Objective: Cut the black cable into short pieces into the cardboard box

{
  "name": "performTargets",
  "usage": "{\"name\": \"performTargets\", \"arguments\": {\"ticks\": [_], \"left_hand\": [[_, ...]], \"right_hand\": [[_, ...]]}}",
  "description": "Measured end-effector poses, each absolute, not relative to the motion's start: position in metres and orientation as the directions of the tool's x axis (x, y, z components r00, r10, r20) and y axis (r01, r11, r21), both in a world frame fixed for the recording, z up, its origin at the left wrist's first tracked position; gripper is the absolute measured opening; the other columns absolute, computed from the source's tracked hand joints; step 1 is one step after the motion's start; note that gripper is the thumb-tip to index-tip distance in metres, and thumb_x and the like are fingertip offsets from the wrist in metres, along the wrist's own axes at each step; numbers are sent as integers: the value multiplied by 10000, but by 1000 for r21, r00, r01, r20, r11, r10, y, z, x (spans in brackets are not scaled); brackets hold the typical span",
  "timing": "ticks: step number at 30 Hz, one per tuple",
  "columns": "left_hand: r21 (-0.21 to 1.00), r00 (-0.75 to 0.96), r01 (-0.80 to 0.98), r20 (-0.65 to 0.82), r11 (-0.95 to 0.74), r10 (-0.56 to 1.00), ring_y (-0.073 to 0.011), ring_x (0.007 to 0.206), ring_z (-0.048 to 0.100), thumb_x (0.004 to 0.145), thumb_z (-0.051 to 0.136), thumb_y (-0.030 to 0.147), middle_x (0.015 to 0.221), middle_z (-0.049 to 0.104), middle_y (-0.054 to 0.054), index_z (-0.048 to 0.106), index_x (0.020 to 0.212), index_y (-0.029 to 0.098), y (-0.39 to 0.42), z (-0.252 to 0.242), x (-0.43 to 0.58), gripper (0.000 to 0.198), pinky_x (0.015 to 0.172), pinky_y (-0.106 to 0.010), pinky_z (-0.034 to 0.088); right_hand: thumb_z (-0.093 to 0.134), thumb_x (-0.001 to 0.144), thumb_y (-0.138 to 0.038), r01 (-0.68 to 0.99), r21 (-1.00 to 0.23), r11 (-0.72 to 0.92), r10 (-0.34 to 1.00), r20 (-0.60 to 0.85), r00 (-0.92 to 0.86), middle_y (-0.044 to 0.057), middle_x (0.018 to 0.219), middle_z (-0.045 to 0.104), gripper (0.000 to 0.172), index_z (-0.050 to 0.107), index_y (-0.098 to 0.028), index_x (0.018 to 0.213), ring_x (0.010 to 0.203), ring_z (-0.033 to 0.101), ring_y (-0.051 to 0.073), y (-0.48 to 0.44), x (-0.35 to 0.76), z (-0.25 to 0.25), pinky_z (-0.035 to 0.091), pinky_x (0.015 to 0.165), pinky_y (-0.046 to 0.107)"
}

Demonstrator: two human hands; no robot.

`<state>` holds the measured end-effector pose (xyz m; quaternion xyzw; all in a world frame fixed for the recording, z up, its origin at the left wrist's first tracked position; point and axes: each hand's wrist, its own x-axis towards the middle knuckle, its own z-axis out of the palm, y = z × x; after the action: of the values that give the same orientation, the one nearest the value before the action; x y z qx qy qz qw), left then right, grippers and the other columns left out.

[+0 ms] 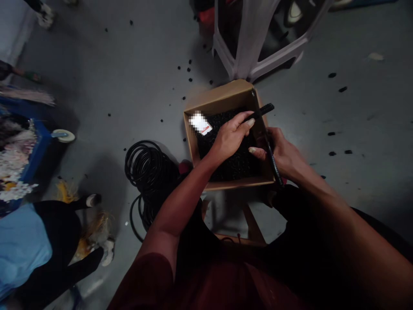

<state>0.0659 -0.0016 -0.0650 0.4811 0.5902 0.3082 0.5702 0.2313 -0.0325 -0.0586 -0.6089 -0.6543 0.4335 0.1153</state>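
My left hand (230, 135) reaches over an open cardboard box (222, 92), thumb and finger closed on a short black ribbed strip (266, 111) whose end points to the right. At the box's right side, my right hand (280, 150) is wrapped round a second, longer black strip (273, 161). Its thumb lies on the box side, and most of its fingers are hidden. This strip slants along the right wall toward me. Many small black pieces (238, 165) fill the box, too dark to make out singly. A white card with a red band (205, 128) lies among them.
Coils of black tubing (145, 163) lie left of the box. A pale plastic stool (254, 47) stands behind it. Small black bits (332, 75) are scattered over the grey floor. At left are a blue wheeled cart (41, 140) and a person in light blue (24, 249).
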Motion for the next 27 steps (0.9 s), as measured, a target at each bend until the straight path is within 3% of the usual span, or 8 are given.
{"name": "performTargets", "arguments": {"ticks": [3, 10, 19, 27], "left_hand": [[915, 122, 223, -369, 337, 921, -76, 644, 521, 920, 502, 389, 735, 557, 19, 584, 1207, 206, -1, -65, 64, 351, 645, -201, 436], [943, 101, 128, -322, 309, 941, -46, 489, 380, 909, 510, 373, 666, 492, 32, 584, 1189, 201, 7, -62, 57, 336, 473, -173, 322], [936, 105, 244, -284, 252, 953, -65, 522, 414, 874, 554, 367, 678, 533, 25, 612, 1200, 210, 6, -67, 61, 366, 501, -194, 341], [930, 132, 299, -260, 212, 956, -66, 536, 418, 880, 541, 368, 687, 536, 25, 598, 1244, 217, 5, -65, 59, 398, 531, -195, 364]], "right_hand": [[598, 741, -613, 682, -714, -158, 888, -404, -217, 121, 1093, 621, 633, 469, -197, 1200, 969, 595, 322, -32, 232, -61, 457, 782, 435], [608, 767, -572, 524, -846, -101, 885, -318, -342, 124, 1174, 593, 631, 434, -204, 1250, 1055, 577, 311, -31, 237, -66, 454, 866, 462], [590, 782, -550, 587, -804, -95, 906, -315, -284, 124, 1146, 604, 587, 468, -202, 1240, 1031, 572, 315, -29, 239, -57, 450, 848, 464], [588, 779, -559, 541, -829, -141, 892, -343, -293, 135, 1175, 600, 621, 452, -191, 1260, 1064, 571, 324, -29, 239, -58, 444, 863, 468]]}}
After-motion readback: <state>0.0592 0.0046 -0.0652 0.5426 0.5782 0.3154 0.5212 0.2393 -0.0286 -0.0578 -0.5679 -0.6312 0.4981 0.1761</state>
